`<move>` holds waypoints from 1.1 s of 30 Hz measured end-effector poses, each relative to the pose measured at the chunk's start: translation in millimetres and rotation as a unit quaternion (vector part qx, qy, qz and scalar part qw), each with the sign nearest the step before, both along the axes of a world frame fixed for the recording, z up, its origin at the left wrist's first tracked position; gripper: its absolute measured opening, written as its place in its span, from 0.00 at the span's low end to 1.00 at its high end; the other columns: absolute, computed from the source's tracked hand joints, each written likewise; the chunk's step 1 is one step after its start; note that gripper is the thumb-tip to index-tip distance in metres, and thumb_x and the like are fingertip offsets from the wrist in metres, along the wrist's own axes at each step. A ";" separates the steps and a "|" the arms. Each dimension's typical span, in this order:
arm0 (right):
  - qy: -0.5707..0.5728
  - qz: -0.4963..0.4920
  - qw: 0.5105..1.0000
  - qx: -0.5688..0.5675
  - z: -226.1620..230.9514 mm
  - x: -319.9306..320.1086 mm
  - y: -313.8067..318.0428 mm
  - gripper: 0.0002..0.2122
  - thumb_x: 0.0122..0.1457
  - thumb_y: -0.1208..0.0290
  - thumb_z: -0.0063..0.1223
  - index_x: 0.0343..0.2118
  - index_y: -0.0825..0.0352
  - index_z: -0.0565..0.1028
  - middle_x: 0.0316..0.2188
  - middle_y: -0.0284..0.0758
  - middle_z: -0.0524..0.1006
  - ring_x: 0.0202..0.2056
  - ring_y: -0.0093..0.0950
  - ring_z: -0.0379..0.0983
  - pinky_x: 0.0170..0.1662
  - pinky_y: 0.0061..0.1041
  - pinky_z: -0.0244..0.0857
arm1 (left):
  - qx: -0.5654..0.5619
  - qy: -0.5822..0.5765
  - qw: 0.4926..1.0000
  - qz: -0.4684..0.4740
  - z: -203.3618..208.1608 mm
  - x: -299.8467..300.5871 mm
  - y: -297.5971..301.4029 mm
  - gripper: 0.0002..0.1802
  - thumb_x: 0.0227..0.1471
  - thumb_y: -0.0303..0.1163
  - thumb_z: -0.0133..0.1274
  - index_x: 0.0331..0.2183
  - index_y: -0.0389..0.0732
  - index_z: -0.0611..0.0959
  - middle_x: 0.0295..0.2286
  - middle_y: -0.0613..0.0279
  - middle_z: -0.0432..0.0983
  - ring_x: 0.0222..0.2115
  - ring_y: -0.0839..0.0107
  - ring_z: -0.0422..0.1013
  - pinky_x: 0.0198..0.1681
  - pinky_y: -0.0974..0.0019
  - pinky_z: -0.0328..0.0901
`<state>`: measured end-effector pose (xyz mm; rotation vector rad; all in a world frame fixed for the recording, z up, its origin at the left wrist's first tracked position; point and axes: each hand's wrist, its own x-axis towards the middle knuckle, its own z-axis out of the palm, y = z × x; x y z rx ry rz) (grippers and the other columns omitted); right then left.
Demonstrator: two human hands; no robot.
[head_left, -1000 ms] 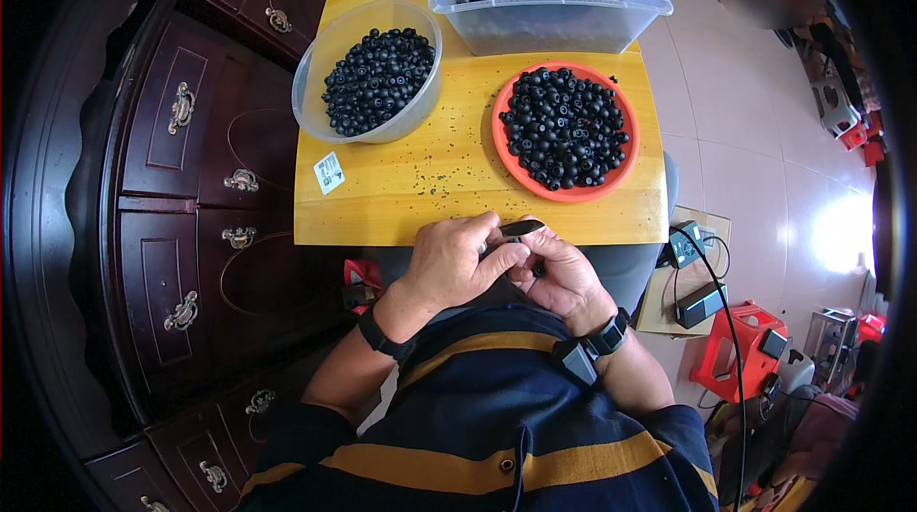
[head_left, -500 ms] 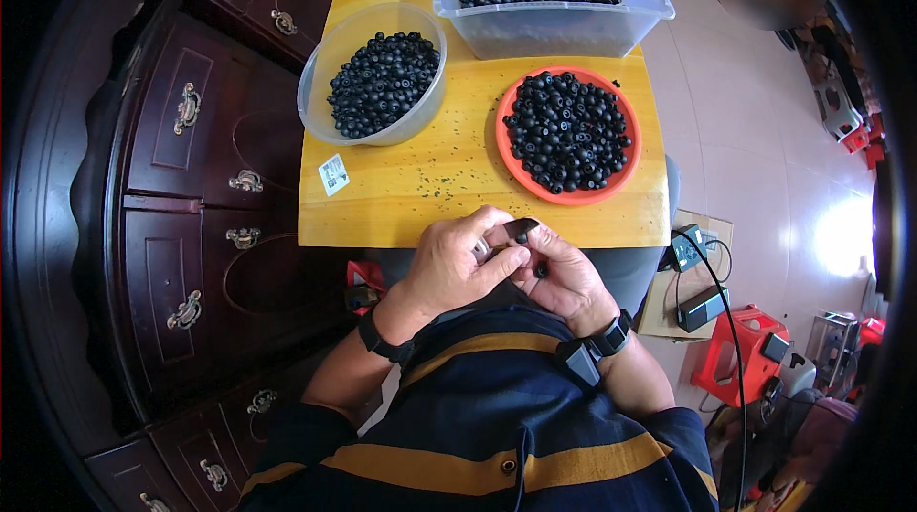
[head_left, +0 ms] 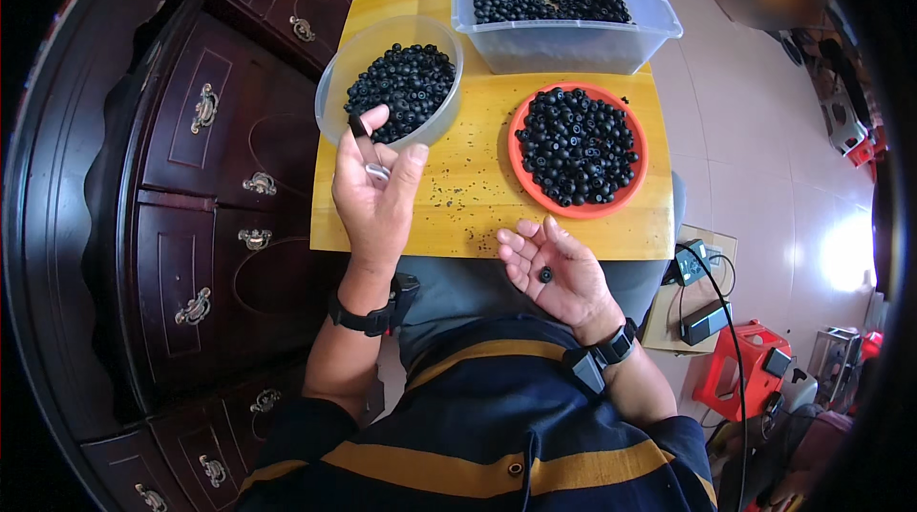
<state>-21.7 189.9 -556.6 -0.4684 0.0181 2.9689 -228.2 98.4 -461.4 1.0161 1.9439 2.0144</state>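
My left hand [head_left: 373,202] is raised over the near rim of the round clear tub [head_left: 322,96], its fingers apart. A dark strip [head_left: 357,125] sits at one finger, and a silvery piece [head_left: 376,171] lies against the fingers lower down. No black part shows in its grasp. Palm up at the table's front edge, my right hand [head_left: 564,278] has loosely curled fingers and carries one small round black part [head_left: 545,275] with a hole. Many similar parts [head_left: 406,82] fill the tub, and more [head_left: 576,144] are heaped on the orange-red plate [head_left: 642,163].
A large clear bin [head_left: 573,49] with more black parts stands at the table's far side. Dark crumbs [head_left: 458,197] are scattered over the yellow table [head_left: 478,149]. Dark wooden drawers [head_left: 191,254] rise at left. A red stool [head_left: 740,369] and a black cable [head_left: 721,307] are at right.
My hands were together at the table's front edge. The left has moved away, up and left to the tub; the right has opened out, with a black part in its palm.
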 end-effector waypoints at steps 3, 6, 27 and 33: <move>-0.005 -0.011 1.000 0.003 9.0 -6.3 0.3 0.19 0.70 0.53 0.40 0.49 0.65 0.72 0.53 0.43 0.76 0.52 0.34 0.74 0.56 0.35 0.67 | -0.113 0.063 0.990 -0.057 -23.4 14.1 -12.1 0.20 0.53 0.27 0.63 0.48 0.37 0.78 0.21 0.76 0.68 0.21 0.88 0.63 0.24 0.78 0.60; 0.031 -0.018 0.999 -0.008 -1.6 -6.8 1.1 0.22 0.71 0.51 0.37 0.52 0.66 0.71 0.54 0.45 0.74 0.56 0.37 0.71 0.60 0.38 0.64 | -0.190 0.084 0.963 -0.172 -29.6 50.4 -18.1 0.13 0.52 0.24 0.62 0.41 0.38 0.82 0.22 0.71 0.75 0.23 0.85 0.67 0.27 0.75 0.64; 0.008 -0.053 0.995 0.089 0.0 1.0 -3.5 0.13 0.70 0.66 0.46 0.51 0.66 0.71 0.44 0.35 0.77 0.49 0.27 0.75 0.56 0.31 0.69 | -0.202 0.016 0.954 -0.222 -44.0 70.9 -15.7 0.08 0.58 0.28 0.58 0.38 0.33 0.82 0.23 0.67 0.77 0.25 0.82 0.70 0.30 0.73 0.65; -0.005 -0.045 0.991 0.128 1.3 1.7 -3.3 0.08 0.66 0.75 0.52 0.46 0.66 0.72 0.43 0.32 0.77 0.44 0.23 0.77 0.49 0.24 0.75 | -0.210 -0.034 0.954 -0.213 -59.5 65.2 -20.7 0.08 0.59 0.30 0.58 0.36 0.35 0.82 0.24 0.68 0.78 0.26 0.83 0.71 0.30 0.74 0.66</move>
